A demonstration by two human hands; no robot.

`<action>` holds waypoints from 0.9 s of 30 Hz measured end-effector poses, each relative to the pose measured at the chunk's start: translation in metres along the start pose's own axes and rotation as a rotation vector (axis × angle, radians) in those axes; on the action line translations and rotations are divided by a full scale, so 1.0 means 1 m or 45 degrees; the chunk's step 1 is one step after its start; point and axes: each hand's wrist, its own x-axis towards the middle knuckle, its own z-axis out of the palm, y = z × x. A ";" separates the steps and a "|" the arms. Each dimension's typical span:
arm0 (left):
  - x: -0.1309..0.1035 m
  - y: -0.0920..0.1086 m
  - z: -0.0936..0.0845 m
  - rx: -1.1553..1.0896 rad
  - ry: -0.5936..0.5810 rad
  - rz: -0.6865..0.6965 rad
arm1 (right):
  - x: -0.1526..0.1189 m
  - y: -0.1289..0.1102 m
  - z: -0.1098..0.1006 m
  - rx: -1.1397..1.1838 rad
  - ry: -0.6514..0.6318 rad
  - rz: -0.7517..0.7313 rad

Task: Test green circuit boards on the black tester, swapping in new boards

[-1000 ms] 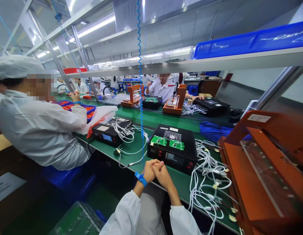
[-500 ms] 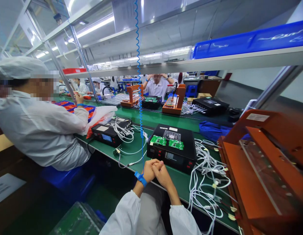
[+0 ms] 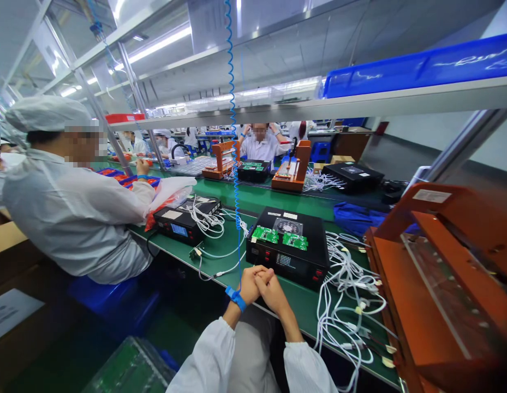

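Observation:
My left hand (image 3: 250,285) and my right hand (image 3: 271,289) are clasped, fingers closed over each other, with no object visible in them. They are over the near edge of the green bench, just in front of a black box (image 3: 294,267) with red switches and a small display. A blue wrist strap (image 3: 236,298) circles my left wrist, and a coiled blue cord (image 3: 232,109) rises from it. Two green circuit boards, one left (image 3: 265,234) and one right (image 3: 295,240), lie on the box beside its fan.
White cables (image 3: 347,284) lie tangled right of the box, beside an orange fixture (image 3: 441,284). A smaller black box (image 3: 177,226) stands left. A co-worker (image 3: 73,202) sits at the left; another person (image 3: 259,144) faces me across the bench. Overhead runs a shelf (image 3: 278,112) holding a blue bin (image 3: 421,65).
The co-worker on the left has shifted slightly to the right, head and raised hand included. My clasped hands and the boards stay as they were.

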 end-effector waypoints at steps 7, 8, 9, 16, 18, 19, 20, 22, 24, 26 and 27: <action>0.000 -0.001 0.000 -0.009 -0.012 0.001 | 0.000 0.000 -0.001 0.002 0.002 -0.012; 0.000 -0.001 -0.001 -0.005 -0.015 0.006 | 0.000 -0.001 -0.001 0.000 0.007 -0.019; 0.000 -0.001 -0.001 0.000 -0.016 0.009 | -0.001 -0.001 -0.001 -0.002 0.014 -0.025; 0.000 0.000 -0.001 0.011 -0.004 0.016 | 0.000 0.001 0.000 -0.017 0.009 -0.020; 0.000 0.000 -0.001 0.003 -0.010 0.014 | 0.000 0.002 0.000 -0.015 0.014 -0.029; 0.000 0.001 -0.001 -0.003 -0.013 0.013 | 0.000 0.003 0.000 -0.012 0.018 -0.033; 0.000 0.001 -0.001 -0.009 -0.015 0.013 | 0.000 0.003 0.000 -0.009 0.020 -0.036; 0.000 0.000 -0.001 -0.018 -0.017 0.010 | 0.000 0.004 0.000 -0.002 0.024 -0.031; 0.000 0.000 -0.001 -0.018 -0.013 0.010 | 0.001 0.005 0.000 0.005 0.023 -0.025; 0.000 -0.001 -0.001 -0.016 -0.013 0.011 | 0.000 0.006 0.000 0.006 0.015 -0.014; 0.000 -0.001 -0.001 -0.013 -0.015 0.011 | 0.000 0.007 0.000 0.003 0.010 -0.007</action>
